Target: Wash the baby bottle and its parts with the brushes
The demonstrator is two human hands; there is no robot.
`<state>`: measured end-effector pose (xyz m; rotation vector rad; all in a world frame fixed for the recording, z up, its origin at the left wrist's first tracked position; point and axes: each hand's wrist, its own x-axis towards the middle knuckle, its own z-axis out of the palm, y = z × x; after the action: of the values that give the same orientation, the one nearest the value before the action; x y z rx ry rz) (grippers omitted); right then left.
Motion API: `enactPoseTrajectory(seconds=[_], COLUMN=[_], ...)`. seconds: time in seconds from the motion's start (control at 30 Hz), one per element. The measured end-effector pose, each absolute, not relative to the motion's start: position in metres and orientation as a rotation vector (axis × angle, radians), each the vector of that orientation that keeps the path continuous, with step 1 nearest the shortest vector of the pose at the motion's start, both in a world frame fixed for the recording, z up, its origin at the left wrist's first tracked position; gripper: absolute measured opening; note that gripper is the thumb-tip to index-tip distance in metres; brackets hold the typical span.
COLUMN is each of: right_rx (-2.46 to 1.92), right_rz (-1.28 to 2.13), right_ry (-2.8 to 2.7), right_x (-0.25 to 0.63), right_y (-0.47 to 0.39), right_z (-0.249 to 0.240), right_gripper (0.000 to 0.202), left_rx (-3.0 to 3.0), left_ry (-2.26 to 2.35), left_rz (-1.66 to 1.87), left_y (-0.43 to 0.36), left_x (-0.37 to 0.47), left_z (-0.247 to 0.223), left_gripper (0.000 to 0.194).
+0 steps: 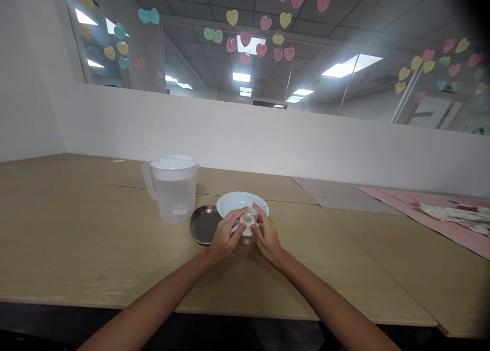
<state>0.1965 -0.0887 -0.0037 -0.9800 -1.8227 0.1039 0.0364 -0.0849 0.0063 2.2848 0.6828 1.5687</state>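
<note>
Between my two hands is a baby bottle [248, 231] with a white collar, side handles and a clear dome over its top. It stands upright, close to the table's surface; whether it touches the wood I cannot tell. My left hand [226, 234] is closed around its left side, thumb near the collar. On the other side, my right hand [269, 239] has its fingers and thumb around the dome and collar. Just behind the hands lies a pale blue bowl [234, 202], partly covered by them. A round metal dish [204, 225] sits left of my left hand.
A clear lidded plastic pitcher [176, 195] holding liquid stands at the left. Part of a green edge [271, 222] shows beside the bowl. Pink sheeting [398, 204] with a white cloth [451, 216] lies far right. A white wall [245, 136] borders the wooden table [115, 249].
</note>
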Motion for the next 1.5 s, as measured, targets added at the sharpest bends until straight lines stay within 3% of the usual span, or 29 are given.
enactPoseTrajectory(seconds=[0.47, 0.7, 0.83, 1.1, 1.33, 1.5], right_rx=[-0.990, -0.994, -0.992, -0.966, -0.947, -0.966], right_rz=[0.061, 0.101, 0.191, 0.214, 0.212, 0.283], right_ry=[-1.819, -1.785, -1.653, -1.661, -1.779, -1.747], right_x=[0.195, 0.201, 0.201, 0.203, 0.200, 0.196], right_y=[-0.091, -0.091, -0.091, -0.091, -0.094, -0.095], right_z=[-0.002, 0.004, 0.004, 0.005, 0.012, 0.013], right_gripper=[0.045, 0.042, 0.038, 0.034, 0.050, 0.047], left_rx=[2.297, 2.279, 2.185, 2.166, 2.139, 2.128], left_ry=[0.700, 0.920, 0.900, 0.879, 0.862, 0.857], left_rz=[1.541, 1.348, 1.338, 1.322, 1.331, 1.328], left_y=[-0.081, -0.079, -0.082, -0.085, -0.084, -0.086], left_x=[0.035, 0.037, 0.040, 0.040, 0.040, 0.041], left_z=[0.003, -0.002, 0.002, 0.006, 0.007, 0.010], left_gripper=[0.040, 0.088, 0.099, 0.095, 0.081, 0.079])
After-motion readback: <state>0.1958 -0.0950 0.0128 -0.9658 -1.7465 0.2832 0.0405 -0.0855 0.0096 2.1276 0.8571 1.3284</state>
